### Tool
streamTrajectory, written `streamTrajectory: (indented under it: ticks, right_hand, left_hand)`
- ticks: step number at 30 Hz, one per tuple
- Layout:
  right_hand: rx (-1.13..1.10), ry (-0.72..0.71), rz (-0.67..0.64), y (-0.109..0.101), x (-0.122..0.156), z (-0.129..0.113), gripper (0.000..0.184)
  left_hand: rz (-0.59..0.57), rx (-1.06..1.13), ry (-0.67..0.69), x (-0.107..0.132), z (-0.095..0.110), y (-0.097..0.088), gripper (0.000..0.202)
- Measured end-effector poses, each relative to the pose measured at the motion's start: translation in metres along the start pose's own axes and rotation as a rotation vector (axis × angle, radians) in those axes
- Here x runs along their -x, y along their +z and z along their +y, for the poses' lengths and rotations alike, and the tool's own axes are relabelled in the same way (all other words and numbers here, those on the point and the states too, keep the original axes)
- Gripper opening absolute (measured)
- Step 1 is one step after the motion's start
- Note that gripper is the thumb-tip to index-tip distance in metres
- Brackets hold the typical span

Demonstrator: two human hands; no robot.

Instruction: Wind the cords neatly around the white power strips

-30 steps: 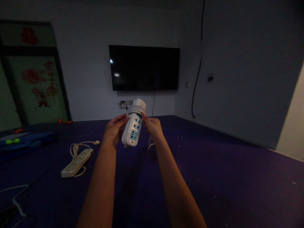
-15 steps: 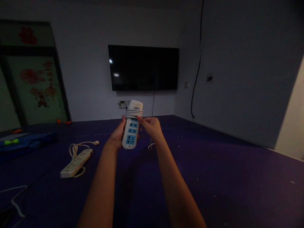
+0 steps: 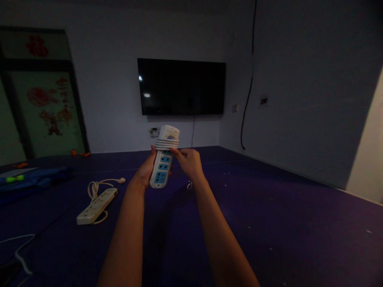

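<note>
A white power strip (image 3: 162,167) with blue sockets is held up in front of me, tilted slightly to the right at its top. Its white cord (image 3: 167,144) is wound in several turns around the upper part. My left hand (image 3: 146,169) grips the strip from the left side, thumb along the edge and fingertips behind it. At the right edge, just under the windings, my right hand (image 3: 189,161) is closed with its thumb against the cord. A loose bit of white cord (image 3: 189,185) shows below my right hand.
On the purple surface (image 3: 287,223) to the left lies another white power strip (image 3: 97,207) with its cord and plug. Blue cloth (image 3: 44,175) lies farther left, and a thin white cable (image 3: 20,255) near the front. A television (image 3: 182,87) hangs on the wall.
The held power strip has shifted slightly left and tilts a little more, with both hands still on it. Less loose cord shows below my right hand.
</note>
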State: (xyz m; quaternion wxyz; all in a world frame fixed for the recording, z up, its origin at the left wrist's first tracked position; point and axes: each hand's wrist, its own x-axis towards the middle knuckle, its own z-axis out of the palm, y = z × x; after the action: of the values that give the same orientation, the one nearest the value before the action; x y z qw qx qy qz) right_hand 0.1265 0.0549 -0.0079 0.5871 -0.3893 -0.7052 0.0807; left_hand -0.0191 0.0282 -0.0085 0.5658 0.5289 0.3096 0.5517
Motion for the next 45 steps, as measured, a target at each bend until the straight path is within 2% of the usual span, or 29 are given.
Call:
streamTrajectory:
  ticks: [2,7,9,14,18,27,32,37,41,45]
  right_hand:
    - [-0.112,0.053,-0.091,-0.004,-0.001,-0.001,0.059]
    - [-0.388,0.341,-0.359,-0.014,0.001,0.000,0.054]
    - [-0.468,0.366,-0.406,-0.016,0.001,0.001,0.050]
    - [-0.617,0.344,-0.389,-0.015,0.001,-0.002,0.035]
    - [-0.620,0.334,-0.378,-0.012,0.000,-0.008,0.029]
    - [-0.357,0.135,-0.361,-0.009,0.002,-0.008,0.030]
    - [-0.213,0.016,-0.343,-0.008,0.001,-0.005,0.040]
    - [-0.122,0.038,-0.277,-0.008,0.002,-0.004,0.052]
    - [-0.105,0.054,-0.266,-0.006,0.003,-0.006,0.048]
    - [-0.181,0.113,-0.251,-0.001,0.004,-0.012,0.045]
  left_hand:
    - [0.005,-0.005,0.024,-0.001,0.000,-0.002,0.071]
    - [0.061,-0.011,0.061,-0.001,0.003,-0.008,0.070]
    - [0.092,-0.021,0.054,0.000,0.004,-0.011,0.070]
    - [0.164,-0.097,0.091,0.002,0.003,-0.021,0.071]
    - [0.180,-0.180,0.164,0.003,0.001,-0.025,0.069]
    - [0.258,-0.339,0.316,0.003,-0.001,-0.015,0.078]
    - [0.330,-0.478,0.348,-0.002,-0.003,-0.012,0.076]
    - [0.360,-0.629,0.463,-0.010,-0.008,-0.006,0.067]
    - [0.386,-0.691,0.569,-0.016,-0.011,-0.001,0.057]
    - [0.465,-0.741,0.614,-0.021,-0.013,0.001,0.049]
